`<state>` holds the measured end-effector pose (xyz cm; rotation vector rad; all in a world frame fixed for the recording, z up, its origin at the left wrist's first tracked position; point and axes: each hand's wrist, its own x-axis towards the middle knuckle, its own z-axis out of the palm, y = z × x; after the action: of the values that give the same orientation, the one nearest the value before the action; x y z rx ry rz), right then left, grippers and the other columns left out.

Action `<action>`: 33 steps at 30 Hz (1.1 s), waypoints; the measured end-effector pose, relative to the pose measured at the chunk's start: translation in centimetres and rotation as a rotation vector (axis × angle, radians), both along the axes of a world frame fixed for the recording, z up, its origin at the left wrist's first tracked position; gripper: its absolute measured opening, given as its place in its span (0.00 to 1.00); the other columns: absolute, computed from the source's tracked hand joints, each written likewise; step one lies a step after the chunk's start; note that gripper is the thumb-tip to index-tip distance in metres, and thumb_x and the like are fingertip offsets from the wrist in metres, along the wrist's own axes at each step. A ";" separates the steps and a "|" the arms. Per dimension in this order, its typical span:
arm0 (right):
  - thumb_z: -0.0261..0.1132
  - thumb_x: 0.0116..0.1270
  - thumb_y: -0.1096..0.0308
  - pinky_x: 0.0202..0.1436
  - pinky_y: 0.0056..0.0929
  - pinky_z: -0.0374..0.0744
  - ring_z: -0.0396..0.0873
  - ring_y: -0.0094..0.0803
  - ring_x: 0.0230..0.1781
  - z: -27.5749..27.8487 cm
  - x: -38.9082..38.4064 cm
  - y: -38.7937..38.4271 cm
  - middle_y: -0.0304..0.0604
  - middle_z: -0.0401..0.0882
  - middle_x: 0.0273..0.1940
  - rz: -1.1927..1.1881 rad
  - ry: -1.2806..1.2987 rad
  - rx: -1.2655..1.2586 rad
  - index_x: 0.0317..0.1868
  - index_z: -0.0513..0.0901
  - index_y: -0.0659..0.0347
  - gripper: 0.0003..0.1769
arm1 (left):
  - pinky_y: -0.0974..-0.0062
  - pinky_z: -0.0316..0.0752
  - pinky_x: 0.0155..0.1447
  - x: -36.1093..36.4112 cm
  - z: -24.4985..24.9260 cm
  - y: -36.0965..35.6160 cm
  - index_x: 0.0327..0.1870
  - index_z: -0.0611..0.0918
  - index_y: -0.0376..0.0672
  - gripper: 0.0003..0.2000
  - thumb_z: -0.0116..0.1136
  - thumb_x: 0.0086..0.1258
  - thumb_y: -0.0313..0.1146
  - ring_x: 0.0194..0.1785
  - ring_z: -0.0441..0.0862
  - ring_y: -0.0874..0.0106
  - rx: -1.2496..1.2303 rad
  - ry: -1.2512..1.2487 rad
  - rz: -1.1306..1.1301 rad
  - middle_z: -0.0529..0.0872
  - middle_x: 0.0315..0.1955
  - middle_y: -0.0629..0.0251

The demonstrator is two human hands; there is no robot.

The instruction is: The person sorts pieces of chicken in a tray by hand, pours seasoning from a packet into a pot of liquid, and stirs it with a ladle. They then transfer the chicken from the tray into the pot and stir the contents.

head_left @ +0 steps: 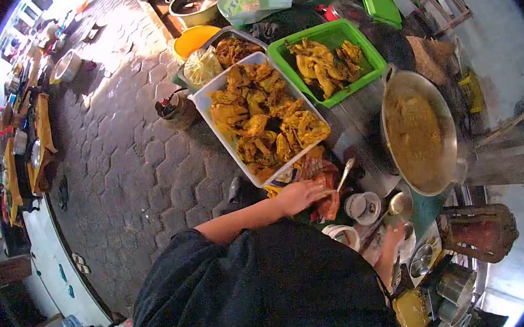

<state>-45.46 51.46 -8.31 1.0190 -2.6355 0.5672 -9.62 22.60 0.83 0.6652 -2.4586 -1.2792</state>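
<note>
My left hand [303, 197] reaches across to a crumpled red plastic packet [325, 203], its fingers closed at the packet's edge. A metal spoon [345, 173] slants up beside those fingertips. Farther right, my right hand [392, 239] is low among the utensils, with fingers curled; I cannot tell what is in them. Just beyond it lies a ladle [398, 204], its handle running down to the left. Between my hands stand a white cup [362, 207] and a white tub [342, 234]. A large plastic container [246, 160] of yellow cooked chicken [257, 110] sits ahead of my left hand.
A wide pan [452, 145] of brownish liquid stands at the right. Beyond are a green tray [364, 43] with chicken pieces, an orange bowl [190, 41] and a plastic bag [252, 0]. Metal pots [456, 283] and a stool [480, 231] crowd the right side. Paved floor [128, 151] lies left.
</note>
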 end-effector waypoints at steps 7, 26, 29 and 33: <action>0.63 0.54 0.71 0.56 0.44 0.67 0.71 0.50 0.49 15.9 19.8 -22.5 0.51 0.77 0.45 0.370 -0.216 0.025 0.49 0.78 0.60 0.19 | 0.61 0.76 0.43 10.2 4.2 -7.5 0.52 0.76 0.44 0.15 0.51 0.64 0.30 0.41 0.79 0.53 -0.040 0.134 0.380 0.78 0.42 0.53; 0.63 0.54 0.68 0.59 0.51 0.60 0.66 0.44 0.52 9.3 38.0 -44.7 0.45 0.71 0.45 0.837 0.066 0.523 0.38 0.79 0.59 0.10 | 0.76 0.72 0.35 30.8 2.1 -16.1 0.46 0.78 0.40 0.09 0.52 0.67 0.24 0.29 0.76 0.69 -0.007 0.008 0.930 0.77 0.33 0.59; 0.65 0.53 0.66 0.59 0.48 0.62 0.68 0.44 0.51 9.7 37.3 -44.0 0.42 0.69 0.50 0.739 0.098 0.550 0.46 0.75 0.57 0.18 | 0.76 0.72 0.34 30.4 2.1 -17.3 0.46 0.78 0.40 0.09 0.53 0.66 0.24 0.29 0.77 0.69 0.020 -0.030 0.900 0.77 0.33 0.59; 0.65 0.52 0.67 0.52 0.46 0.68 0.73 0.44 0.46 10.2 36.8 -43.0 0.42 0.69 0.50 0.611 0.027 0.407 0.46 0.73 0.55 0.19 | 0.75 0.72 0.35 29.3 2.2 -18.1 0.46 0.78 0.40 0.09 0.53 0.66 0.23 0.28 0.76 0.69 0.036 0.066 0.879 0.76 0.32 0.60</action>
<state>-8.65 8.43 1.85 1.9625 -2.4390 0.1114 19.66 4.47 2.98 1.4553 -1.7187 -0.9405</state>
